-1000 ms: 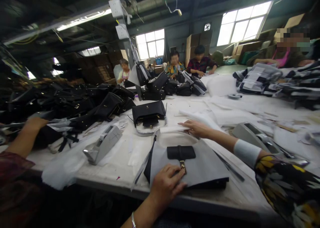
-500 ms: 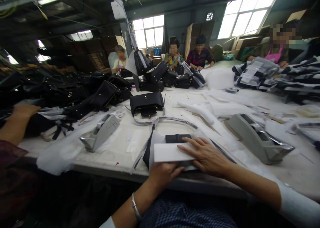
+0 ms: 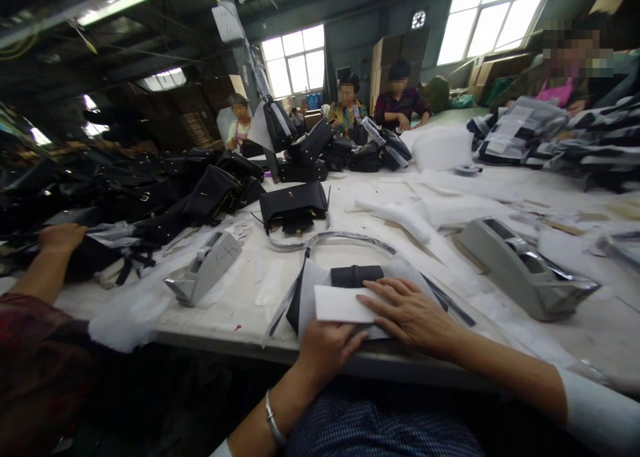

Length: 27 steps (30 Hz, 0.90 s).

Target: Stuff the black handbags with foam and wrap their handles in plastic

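Observation:
A black handbag (image 3: 295, 297) lies in front of me at the table edge, with pale wrapping sheet (image 3: 309, 277) over its front and a wrapped handle (image 3: 350, 235) arched behind. On top sits a folded piece of white foam sheet (image 3: 336, 303), just below a dark strap piece (image 3: 356, 275). My left hand (image 3: 327, 350) has its fingers curled at the foam's lower edge, gripping it; some fingertips are hidden. Stretched flat over the foam's right end are the fingers of my right hand (image 3: 413, 313).
Grey tape dispensers stand left (image 3: 203, 270) and right (image 3: 525, 270). Another black handbag (image 3: 294, 203) lies behind mine. Black bags (image 3: 210, 190) are heaped at left, beside a co-worker's hand (image 3: 63, 237). Wrapped bags (image 3: 520, 137) lie far right; several people sit across the table.
The view has shifted slightly. Both my hands stay at the foam sheet in nearly the same pose. The co-worker's hand at left remains by the bag heap.

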Available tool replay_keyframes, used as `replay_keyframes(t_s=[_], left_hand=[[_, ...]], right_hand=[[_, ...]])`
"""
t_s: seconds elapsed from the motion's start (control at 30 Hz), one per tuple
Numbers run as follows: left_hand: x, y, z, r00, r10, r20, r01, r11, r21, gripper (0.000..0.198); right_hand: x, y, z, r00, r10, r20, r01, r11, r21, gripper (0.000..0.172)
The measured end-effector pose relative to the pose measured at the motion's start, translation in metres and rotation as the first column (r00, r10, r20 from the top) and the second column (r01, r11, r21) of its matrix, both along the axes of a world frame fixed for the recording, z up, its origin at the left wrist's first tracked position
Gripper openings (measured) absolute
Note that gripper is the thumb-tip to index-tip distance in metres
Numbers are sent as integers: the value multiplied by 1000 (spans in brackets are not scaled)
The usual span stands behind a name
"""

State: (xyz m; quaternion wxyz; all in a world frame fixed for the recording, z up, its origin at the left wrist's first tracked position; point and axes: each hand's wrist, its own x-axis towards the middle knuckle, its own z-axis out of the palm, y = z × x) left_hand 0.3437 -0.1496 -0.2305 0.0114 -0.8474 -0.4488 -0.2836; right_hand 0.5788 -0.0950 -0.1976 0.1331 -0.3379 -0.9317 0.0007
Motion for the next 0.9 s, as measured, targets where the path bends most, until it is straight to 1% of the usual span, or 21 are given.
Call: replay_keyframes(t_s=[0.1, 0.17, 0.23, 0.27, 0.3, 0.33, 0.4, 0.43, 0.47, 0.5, 0.53, 0.57, 0.6, 0.63, 0.7, 0.77, 0.83, 0.9], left_hand=[[5, -15, 22, 1000, -20, 4, 20, 999, 25, 19], [10, -21, 40, 997, -63, 49, 58, 994, 91, 18], [15, -21, 52, 993, -104, 55, 96, 986, 139, 22], [17, -18, 53, 994, -109, 28, 104, 984, 141, 29], [19, -14, 52, 994, -105, -17, 107, 986, 129, 40], [20, -10, 47, 993, -94, -71, 101, 989, 112, 51], [20, -2, 31, 983, -58, -173, 73, 994, 85, 68], [20, 0, 21, 977, -45, -211, 63, 995, 81, 73], [19, 2, 12, 971, -35, -236, 55, 995, 82, 74], [18, 2, 4, 968, -24, -251, 47, 995, 84, 73], [18, 2, -2, 966, -12, -258, 35, 996, 85, 70], [18, 1, -6, 966, -1, -259, 24, 996, 87, 67], [18, 0, -8, 966, 12, -258, 12, 996, 93, 63], [18, -2, -9, 966, 25, -257, 1, 995, 99, 60], [19, -3, -9, 964, 42, -262, -15, 994, 105, 57], [19, -4, -6, 961, 50, -271, -20, 993, 112, 56], [17, -4, -2, 955, 54, -290, -21, 993, 115, 54], [16, -5, 4, 947, 62, -317, -27, 993, 113, 52]], right_hand=[[0, 2, -1, 1000, -4, 4, 4, 1000, -2, 50], [-1, 2, -2, 1000, -1, -4, 1, 1000, -14, 50], [-2, 1, -2, 1000, -4, -12, 4, 999, -41, 49], [-2, 1, -1, 1000, -9, -18, 8, 998, -59, 48], [-2, 0, 0, 1000, -15, -28, 13, 997, -80, 47], [-1, 1, 3, 999, -14, -41, 9, 994, -107, 47], [2, 8, 11, 997, 25, -79, -41, 977, -208, 45], [5, 16, 17, 994, 42, -105, -70, 957, -283, 41], [9, 26, 22, 991, 28, -130, -73, 933, -352, 39], [14, 39, 28, 989, -36, -141, -21, 921, -388, 40], [20, 55, 33, 980, -147, -137, 83, 919, -386, 43], [26, 72, 37, 950, -283, -130, 224, 910, -348, 44], [34, 91, 39, 896, -427, -122, 386, 884, -264, 42], [41, 111, 41, 846, -520, -122, 492, 848, -197, 40], [53, 147, 40, 785, -610, -108, 595, 791, -143, 40], [62, 177, 36, 736, -675, -63, 664, 736, -129, 45], [68, 198, 29, 687, -726, -10, 719, 682, -132, 47], [74, 213, 20, 656, -754, 31, 750, 647, -141, 45]])
